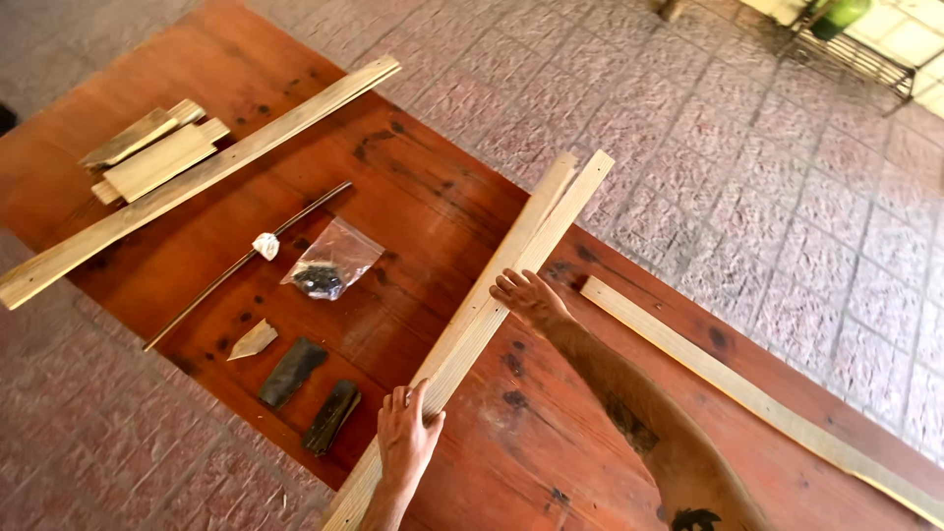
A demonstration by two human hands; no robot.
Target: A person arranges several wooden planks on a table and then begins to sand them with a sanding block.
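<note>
Two long pale wooden slats (492, 305) lie side by side, diagonally across a red-brown wooden board (413, 187). My left hand (408, 442) grips their near part, with the fingers curled over the edge. Farther up, my right hand (531, 297) rests against the right side of the slats, fingers stretched out and touching the wood. Neither hand holds anything else.
Another long slat (197, 177) and short wood offcuts (152, 152) lie at the far left. A thin dark rod (211, 290), a clear bag of dark bits (329, 265), a small wedge (254, 339) and two dark flat pieces (293, 372) sit left of the slats. A further slat (757, 398) lies at the right; paving surrounds the board.
</note>
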